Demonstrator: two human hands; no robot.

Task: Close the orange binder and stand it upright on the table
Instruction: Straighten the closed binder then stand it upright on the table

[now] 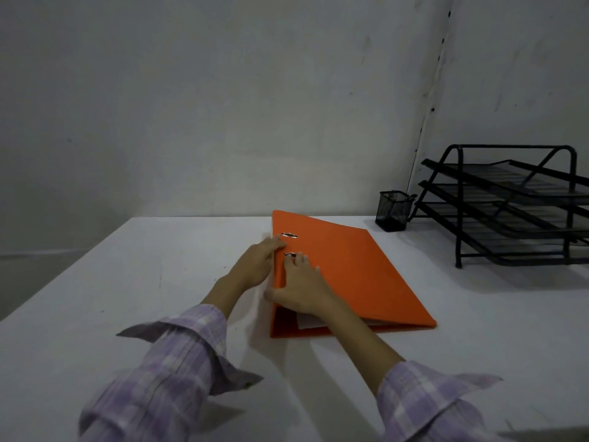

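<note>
The orange binder lies flat on the white table, its cover folded down over white paper that shows at the near edge. Two metal slots sit near its left edge. My left hand grips that left edge from the side, fingers along it. My right hand rests on top of the cover near the slots, fingers spread, thumb hooked over the left edge.
A black mesh pen cup stands behind the binder to the right. A black three-tier wire tray rack fills the back right corner. A grey wall runs along the table's far edge.
</note>
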